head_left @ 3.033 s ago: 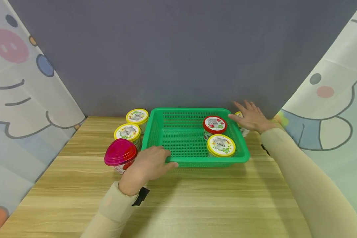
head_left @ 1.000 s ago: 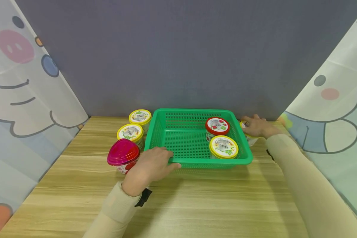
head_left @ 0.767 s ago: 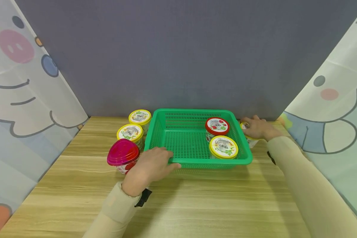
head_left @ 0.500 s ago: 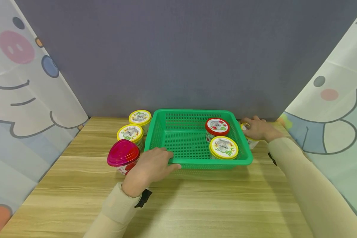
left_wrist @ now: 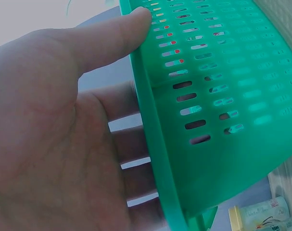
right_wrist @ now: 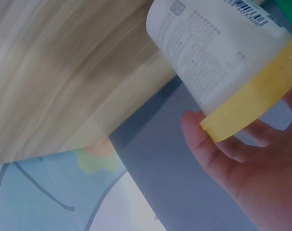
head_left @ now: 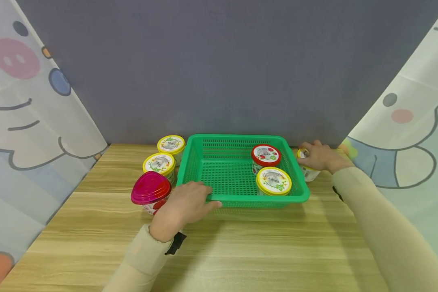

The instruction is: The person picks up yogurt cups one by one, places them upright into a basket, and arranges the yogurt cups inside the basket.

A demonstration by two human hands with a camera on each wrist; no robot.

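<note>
A green plastic basket [head_left: 226, 198] stands mid-table. My left hand [head_left: 186, 205] grips its near left rim; in the left wrist view the thumb lies on the outer side and the fingers go over the rim. Inside the basket's right part are a red-lidded tub [head_left: 265, 155] and a yellow-lidded tub [head_left: 273, 181]. Just outside the right wall, my right hand [head_left: 323, 157] holds another white tub with a yellow lid [right_wrist: 218, 57]. Its fingers curl about the lid's edge in the right wrist view, and from the head much of that lid is covered.
Left of the basket stand two yellow-lidded tubs [head_left: 159, 163] and a tub with a domed magenta lid [head_left: 151, 188], close beside my left wrist. A dark grey panel [head_left: 219, 73] rises behind the table, with printed cloths [head_left: 405, 134] at both sides.
My right hand, earlier spread over the tub at the right, has come down and taken hold of it. The tub has since shifted slightly right. The left hand stays on the basket rim.
</note>
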